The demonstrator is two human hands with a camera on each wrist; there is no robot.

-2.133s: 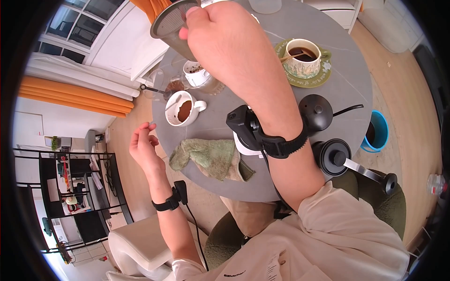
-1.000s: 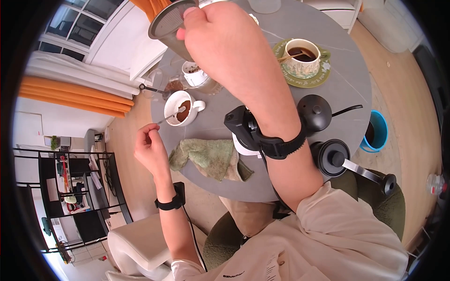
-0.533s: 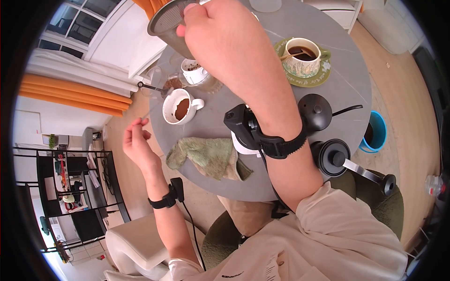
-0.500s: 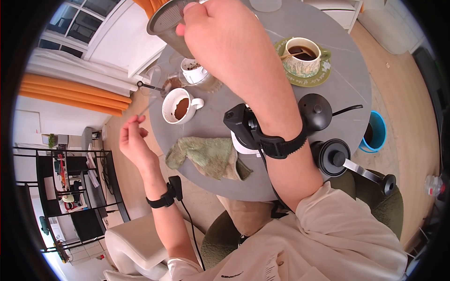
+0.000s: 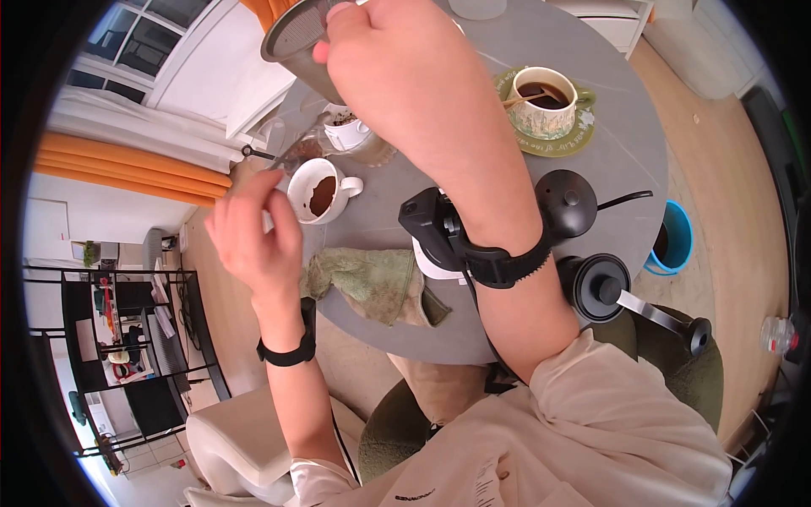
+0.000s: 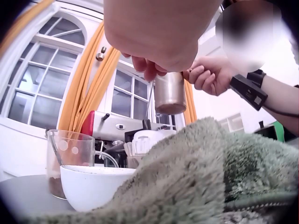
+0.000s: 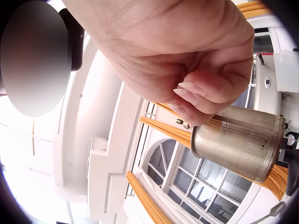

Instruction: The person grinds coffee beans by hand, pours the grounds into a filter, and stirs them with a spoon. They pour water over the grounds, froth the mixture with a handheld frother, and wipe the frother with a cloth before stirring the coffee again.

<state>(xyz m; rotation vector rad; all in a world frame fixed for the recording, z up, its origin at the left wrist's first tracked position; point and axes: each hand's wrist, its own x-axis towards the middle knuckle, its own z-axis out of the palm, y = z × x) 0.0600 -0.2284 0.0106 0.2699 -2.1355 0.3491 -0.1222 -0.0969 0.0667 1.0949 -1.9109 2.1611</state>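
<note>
My right hand (image 5: 397,72) grips a metal mesh filter basket (image 5: 306,52) by its rim, tilted and raised over the table's far side. In the right wrist view, fine holes and brown specks show on the filter's wall. My left hand (image 5: 258,237) pinches a thin metal spoon (image 7: 276,210), lifted toward the filter. Just beyond that hand, a white mug (image 5: 345,209) stands with brown powder on its inside. Behind it are a smaller white cup (image 5: 342,133) with dark bits and a clear glass vessel (image 6: 70,144) with brown grounds at its bottom.
A green towel (image 5: 367,283) lies near the table's front edge. To the right stand a coffee cup (image 5: 541,118) on a green saucer (image 5: 583,139), a black gooseneck kettle (image 5: 568,203) and a black hand grinder (image 5: 598,287). A blue bucket (image 5: 680,238) sits on the floor.
A second ago the spoon dipped into the white mug. My left hand has drawn it out to the left, then raised it toward the filter. My right hand has barely moved.
</note>
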